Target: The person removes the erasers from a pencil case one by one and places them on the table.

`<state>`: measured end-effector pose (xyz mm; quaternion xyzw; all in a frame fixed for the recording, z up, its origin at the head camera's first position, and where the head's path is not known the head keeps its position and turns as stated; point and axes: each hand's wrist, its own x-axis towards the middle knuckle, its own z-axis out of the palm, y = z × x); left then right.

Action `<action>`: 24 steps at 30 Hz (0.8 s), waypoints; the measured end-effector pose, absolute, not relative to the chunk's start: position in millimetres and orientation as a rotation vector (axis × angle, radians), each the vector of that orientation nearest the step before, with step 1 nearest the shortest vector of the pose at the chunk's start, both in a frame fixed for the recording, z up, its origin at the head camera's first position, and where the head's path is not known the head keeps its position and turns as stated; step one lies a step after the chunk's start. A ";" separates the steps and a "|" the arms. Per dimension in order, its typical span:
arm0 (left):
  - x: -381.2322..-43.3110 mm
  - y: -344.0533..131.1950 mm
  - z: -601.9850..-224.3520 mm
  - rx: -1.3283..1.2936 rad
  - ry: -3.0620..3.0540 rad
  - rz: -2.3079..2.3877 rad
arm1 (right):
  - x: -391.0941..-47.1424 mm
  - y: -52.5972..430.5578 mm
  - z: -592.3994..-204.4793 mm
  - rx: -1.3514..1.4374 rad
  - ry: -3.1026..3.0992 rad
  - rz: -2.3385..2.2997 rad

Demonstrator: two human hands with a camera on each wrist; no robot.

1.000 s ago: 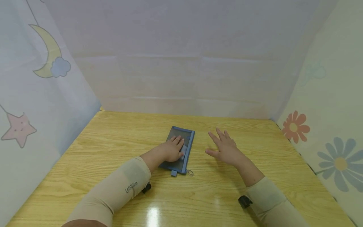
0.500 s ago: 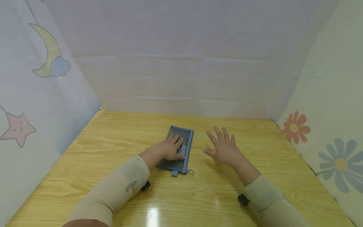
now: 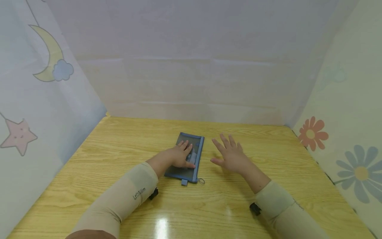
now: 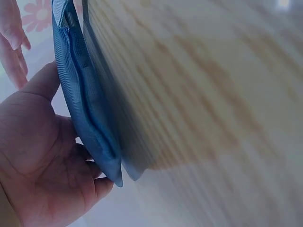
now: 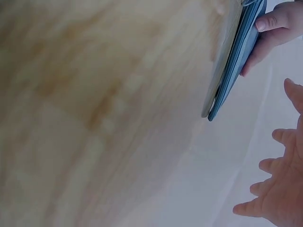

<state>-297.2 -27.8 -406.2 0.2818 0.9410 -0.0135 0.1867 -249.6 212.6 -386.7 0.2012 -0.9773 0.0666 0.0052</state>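
A blue zippered mesh pouch [image 3: 182, 172] lies flat on the wooden table, its zipper along the right side and a metal ring [image 3: 201, 181] at the near right corner. Something pale [image 3: 193, 157] shows through the mesh. My left hand [image 3: 178, 156] rests on top of the pouch with fingers spread, palm facing down; the left wrist view shows the fingers against the upper face of the pouch [image 4: 83, 94]. To the right of the pouch, my right hand [image 3: 232, 156] hovers over the table with straight, spread fingers and holds nothing.
The wooden table [image 3: 125, 139] is bounded by a plain pale backdrop [image 3: 191, 83] behind. Side panels carry a moon [image 3: 53, 49] and star [image 3: 20, 136] on the left, flowers [image 3: 310, 133] on the right. Both sleeves carry a dark wrist device [image 3: 255, 209].
The left hand's thumb has spread outward toward the zipper, and the pouch has shifted very slightly left. My right hand has drifted a little left, nearer the pouch.
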 end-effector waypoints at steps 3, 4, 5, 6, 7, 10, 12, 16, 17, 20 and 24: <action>-295.7 -26.8 -404.9 0.801 2.653 -0.074 | -249.6 210.8 -388.3 0.678 -3.055 0.330; -295.3 -26.5 -404.5 0.803 2.653 -0.081 | -249.5 210.2 -388.4 0.695 -3.053 0.387; -294.8 -26.3 -404.0 0.804 2.654 -0.086 | -248.9 209.5 -388.2 0.709 -3.055 0.463; -294.5 -26.2 -403.8 0.805 2.653 -0.089 | -248.3 208.9 -388.0 0.725 -3.056 0.544; -294.3 -26.2 -403.6 0.804 2.653 -0.092 | -247.9 208.3 -387.7 0.741 -3.054 0.621; -293.9 -26.4 -403.5 0.798 2.652 -0.096 | -245.9 205.9 -385.9 0.785 -3.053 0.825; -294.1 -26.4 -404.0 0.790 2.652 -0.094 | -245.2 204.6 -385.6 0.805 -3.052 0.918; -293.8 -25.6 -404.6 0.762 2.653 -0.086 | -244.5 202.5 -385.5 0.811 -3.049 1.045; -293.8 -25.3 -404.9 0.752 2.654 -0.082 | -244.5 202.3 -385.7 0.806 -3.049 1.066; -293.1 -24.3 -404.3 0.731 2.658 -0.079 | -244.1 201.9 -386.2 0.802 -3.048 1.112; -292.7 -23.9 -404.0 0.719 2.664 -0.074 | -243.7 202.0 -387.7 0.802 -3.056 1.131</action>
